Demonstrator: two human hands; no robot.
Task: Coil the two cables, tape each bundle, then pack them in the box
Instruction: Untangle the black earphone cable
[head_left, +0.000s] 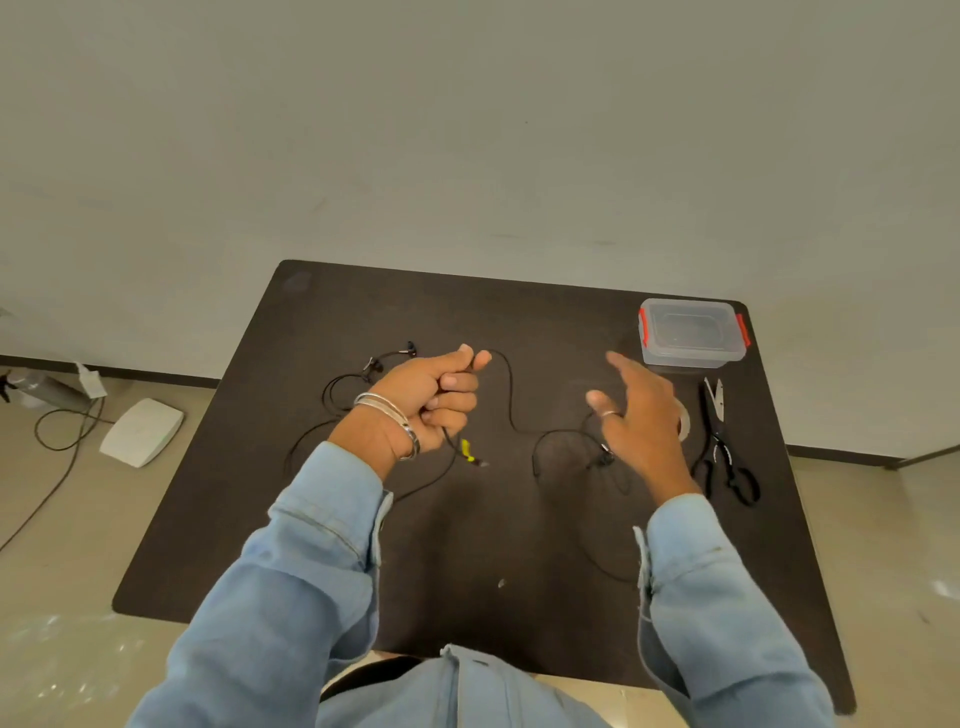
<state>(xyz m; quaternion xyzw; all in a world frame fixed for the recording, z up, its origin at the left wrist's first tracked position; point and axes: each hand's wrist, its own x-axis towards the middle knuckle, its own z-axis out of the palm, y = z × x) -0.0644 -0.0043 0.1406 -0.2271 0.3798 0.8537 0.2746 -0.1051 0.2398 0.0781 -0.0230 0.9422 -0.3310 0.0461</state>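
Observation:
My left hand (431, 397) is closed around a thin black cable (511, 400) with a yellow tag (466, 450) hanging below the fist. That cable snakes right across the black table (467, 561) toward my right hand (641, 421), which hovers open, fingers spread, above its far loops. A second black cable (345, 387) with earbud-like ends lies loose behind my left wrist. The clear box (693, 332) with red clips stands shut at the back right. A tape roll (684, 423) lies partly hidden behind my right hand.
Black scissors (724, 452) lie at the right, just beyond the tape roll. On the floor to the left are a white flat device (141, 431), a dark cylinder (44, 387) and a floor cable (57, 467). A wall rises behind the table.

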